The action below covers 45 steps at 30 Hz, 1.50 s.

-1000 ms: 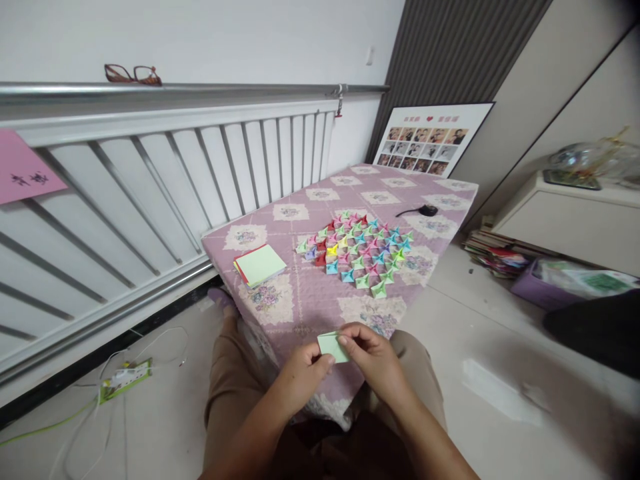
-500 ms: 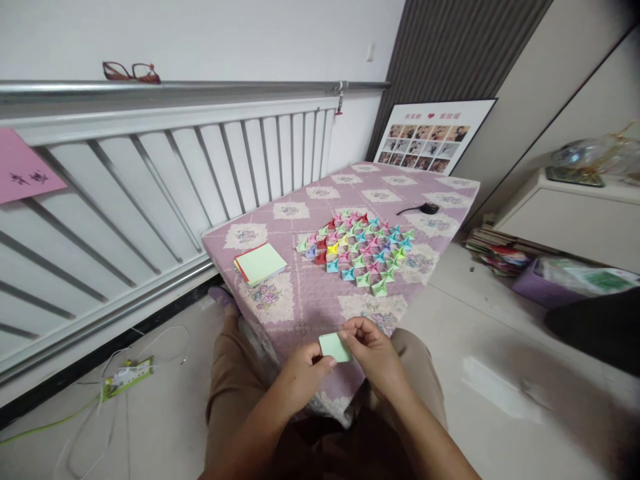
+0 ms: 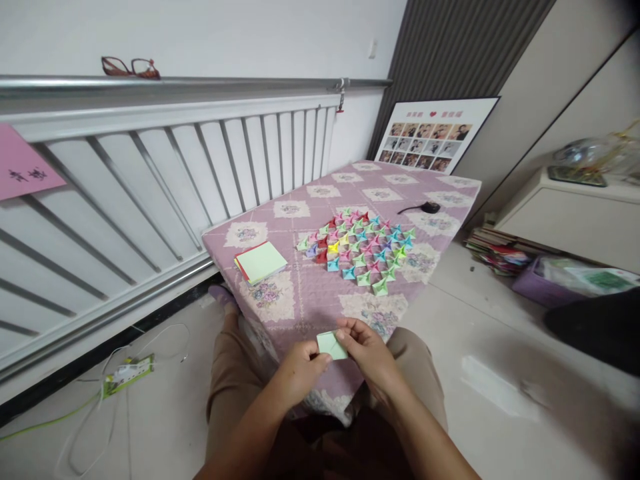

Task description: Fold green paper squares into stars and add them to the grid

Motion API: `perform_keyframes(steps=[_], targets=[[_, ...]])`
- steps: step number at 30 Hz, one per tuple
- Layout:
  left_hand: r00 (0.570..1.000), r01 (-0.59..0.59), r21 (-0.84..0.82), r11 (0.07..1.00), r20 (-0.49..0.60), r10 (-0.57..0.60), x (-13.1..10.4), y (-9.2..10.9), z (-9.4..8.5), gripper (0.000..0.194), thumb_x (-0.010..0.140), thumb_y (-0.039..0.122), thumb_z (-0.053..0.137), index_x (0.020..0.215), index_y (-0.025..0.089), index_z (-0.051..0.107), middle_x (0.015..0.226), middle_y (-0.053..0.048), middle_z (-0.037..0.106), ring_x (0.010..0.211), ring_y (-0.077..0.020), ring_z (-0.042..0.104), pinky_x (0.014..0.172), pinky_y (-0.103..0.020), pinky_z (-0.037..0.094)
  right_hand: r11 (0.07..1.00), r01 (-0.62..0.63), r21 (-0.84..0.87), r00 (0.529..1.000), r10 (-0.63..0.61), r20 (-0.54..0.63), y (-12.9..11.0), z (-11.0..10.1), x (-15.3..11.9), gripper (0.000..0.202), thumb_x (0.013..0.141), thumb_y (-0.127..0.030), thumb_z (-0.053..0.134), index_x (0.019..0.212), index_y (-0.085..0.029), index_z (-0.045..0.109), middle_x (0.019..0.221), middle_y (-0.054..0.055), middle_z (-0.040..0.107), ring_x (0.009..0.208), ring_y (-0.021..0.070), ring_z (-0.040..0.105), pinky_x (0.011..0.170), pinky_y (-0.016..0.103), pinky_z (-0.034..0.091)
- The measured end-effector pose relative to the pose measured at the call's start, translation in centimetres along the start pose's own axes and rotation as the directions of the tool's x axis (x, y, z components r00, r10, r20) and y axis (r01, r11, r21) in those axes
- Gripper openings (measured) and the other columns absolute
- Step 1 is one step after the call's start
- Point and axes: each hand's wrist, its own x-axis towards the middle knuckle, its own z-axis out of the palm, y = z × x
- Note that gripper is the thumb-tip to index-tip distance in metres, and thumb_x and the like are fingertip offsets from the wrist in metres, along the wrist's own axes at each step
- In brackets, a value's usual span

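left hand [image 3: 301,371] and right hand [image 3: 369,351] both pinching one green paper square [image 3: 329,345], one paper stack [image 3: 263,262], dozens of origami bits [image 3: 371,249]

Both bare hands hold a small, pale green folded paper square [image 3: 332,345] above the near corner of the table: the left hand [image 3: 301,371] grips its left edge, thumb on top; the right hand [image 3: 369,352] pinches its right side. On the pink-and-white floral tablecloth [image 3: 315,303] stand multicoloured star-shaped folded paper pieces [image 3: 355,247] in close rows. Left of these lies a stack of square coloured paper sheets [image 3: 264,261], pale green uppermost. Brown-framed eyeglasses [image 3: 131,67] rest on a grey metal pipe [image 3: 240,83] above the white slatted radiator [image 3: 200,157].
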Motion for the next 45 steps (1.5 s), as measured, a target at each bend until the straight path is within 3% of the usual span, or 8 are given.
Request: perform_keyframes(steps=[4, 8, 13, 18, 21, 24, 28, 45], targets=[[1.000, 0.002, 0.001, 1.000, 0.000, -0.002, 0.0, -0.1, -0.2, 0.019, 0.077, 0.028, 0.054, 0.075, 0.012, 0.063, 0.063, 0.001, 0.056, 0.056, -0.0109, 0.045, 0.056, -0.023, 0.033, 0.995, 0.003, -0.100, 0.999, 0.000, 0.032, 0.1, 0.2, -0.1, 0.037, 0.071, -0.054, 0.066, 0.070, -0.018, 0.058, 0.059, -0.003, 0.049, 0.055, 0.0102, 0.040, 0.053, 0.023, 0.033], [1.000, -0.006, -0.004, 1.000, -0.003, 0.006, -0.2, 0.1, -0.1, 0.018, 0.076, 0.027, 0.054, 0.074, 0.013, 0.063, 0.061, 0.001, 0.055, 0.056, -0.0111, 0.045, 0.056, -0.023, 0.032, 0.992, 0.038, -0.118, 0.999, -0.041, -0.023, 0.3, 0.5, -0.2, 0.038, 0.071, -0.054, 0.066, 0.062, -0.019, 0.054, 0.057, -0.004, 0.047, 0.055, 0.0101, 0.038, 0.054, 0.024, 0.032], [0.998, -0.057, 0.037, 0.998, -0.020, 0.057, -0.5, -0.1, -0.1, 0.017, 0.076, 0.025, 0.052, 0.073, 0.013, 0.063, 0.061, 0.002, 0.053, 0.057, -0.0108, 0.042, 0.056, -0.023, 0.031, 0.998, 0.000, -0.059, 0.999, -0.002, -0.045, 0.9, 1.0, -0.1, 0.037, 0.071, -0.054, 0.064, 0.063, -0.020, 0.053, 0.057, -0.004, 0.046, 0.054, 0.0106, 0.037, 0.053, 0.024, 0.032], [0.996, -0.063, -0.052, 0.997, 0.057, 0.066, -0.3, -1.0, -0.5, 0.018, 0.076, 0.022, 0.053, 0.086, 0.012, 0.064, 0.069, 0.000, 0.057, 0.063, -0.0117, 0.047, 0.061, -0.023, 0.036, 0.988, 0.021, -0.151, 0.999, -0.025, -0.024, 1.3, 1.1, 0.1, 0.037, 0.071, -0.054, 0.063, 0.062, -0.020, 0.053, 0.056, -0.004, 0.047, 0.054, 0.0107, 0.039, 0.053, 0.024, 0.032], [0.997, -0.074, -0.090, 0.993, 0.006, 0.075, 0.1, -1.1, -0.9, 0.024, 0.076, 0.027, 0.058, 0.096, 0.014, 0.062, 0.078, -0.001, 0.059, 0.071, -0.0131, 0.050, 0.066, -0.023, 0.038, 0.979, 0.031, -0.202, 1.000, -0.031, 0.003, 1.3, 1.1, 0.1, 0.035, 0.072, -0.051, 0.062, 0.062, -0.019, 0.054, 0.056, -0.004, 0.047, 0.054, 0.0106, 0.039, 0.053, 0.024, 0.033], [0.995, -0.064, -0.085, 0.994, -0.086, 0.057, 0.6, -0.9, -1.4, 0.020, 0.079, 0.031, 0.054, 0.086, 0.014, 0.062, 0.075, -0.001, 0.059, 0.071, -0.0132, 0.050, 0.065, -0.023, 0.038, 0.973, 0.017, -0.232, 1.000, -0.015, 0.010, 1.3, 1.2, 0.0, 0.033, 0.073, -0.049, 0.061, 0.060, -0.019, 0.053, 0.055, -0.005, 0.046, 0.054, 0.0105, 0.038, 0.052, 0.024, 0.032], [0.993, -0.042, -0.048, 0.998, -0.116, 0.036, 1.0, -0.9, -1.6, 0.017, 0.077, 0.029, 0.054, 0.073, 0.015, 0.060, 0.065, 0.002, 0.054, 0.064, -0.0115, 0.047, 0.060, -0.022, 0.035, 0.974, 0.011, -0.225, 1.000, -0.007, 0.019, 1.3, 1.4, -0.1, 0.031, 0.074, -0.046, 0.061, 0.061, -0.019, 0.054, 0.056, -0.004, 0.045, 0.055, 0.0100, 0.037, 0.053, 0.023, 0.030], [0.985, 0.031, -0.280, 0.960, -0.155, -0.077, 1.0, -1.7, -0.1, 0.019, 0.074, 0.034, 0.056, 0.071, 0.016, 0.054, 0.058, 0.004, 0.051, 0.056, -0.0101, 0.045, 0.056, -0.022, 0.034, 0.980, 0.027, -0.197, 0.999, -0.031, -0.020, 1.8, 1.0, 0.4, 0.033, 0.073, -0.049, 0.062, 0.064, -0.018, 0.055, 0.057, -0.004, 0.047, 0.055, 0.0100, 0.038, 0.053, 0.023, 0.032]])
